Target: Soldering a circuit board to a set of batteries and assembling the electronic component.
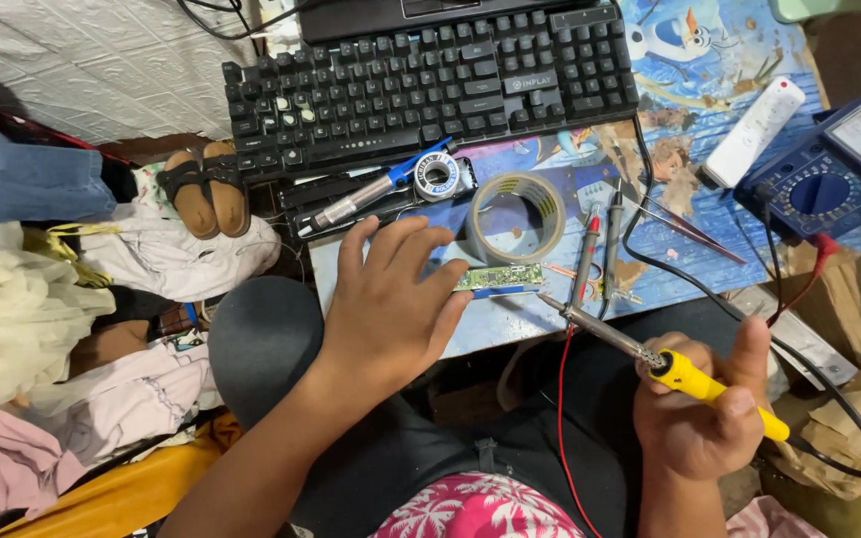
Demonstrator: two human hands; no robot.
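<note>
Head view: I look down on my desk point(510, 329) and lap.
Keyboard point(430, 85): black, along the far edge.
Meter point(829, 169): blue, at the right edge.
Tape roll point(515, 217): mid-desk, just beyond the board.
Left hand point(391, 304): fingers spread flat, fingertips pressing the board's left end; nearer hand to it.
Right hand point(705, 413): closed round the yellow handle of the soldering iron point(650, 359), off the near edge.
Iron axis: slants up-left; tip points toward the board, a little apart from it.
Circuit board point(500, 277): green strip near the near edge, long axis left-right.
</note>
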